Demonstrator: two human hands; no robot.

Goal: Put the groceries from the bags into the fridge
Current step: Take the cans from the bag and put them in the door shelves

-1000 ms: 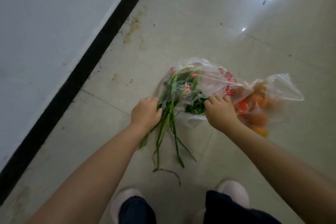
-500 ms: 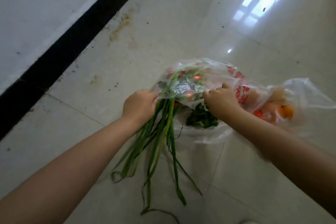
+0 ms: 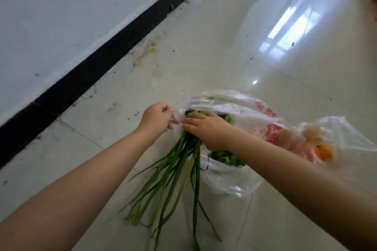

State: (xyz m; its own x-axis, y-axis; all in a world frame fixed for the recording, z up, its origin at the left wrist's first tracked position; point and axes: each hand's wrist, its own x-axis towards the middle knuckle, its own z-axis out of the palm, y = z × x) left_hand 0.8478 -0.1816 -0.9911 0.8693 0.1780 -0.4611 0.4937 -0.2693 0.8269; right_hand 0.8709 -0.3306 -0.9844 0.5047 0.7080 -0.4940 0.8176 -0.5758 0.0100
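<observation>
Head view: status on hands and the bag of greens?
Left hand pinching clear plastic bag rim. Right hand on green onions at bag mouth. Second bag with oranges alongside; no fridge in view.

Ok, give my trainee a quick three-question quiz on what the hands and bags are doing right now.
1. True or false: the left hand pinches the clear bag's edge.
2. Where is the right hand? A) flat on the floor B) at the bag mouth, on the greens
3. Fill in: the green onions stick out of the bag toward the ____.

Key: 1 true; 2 B; 3 person.
</observation>
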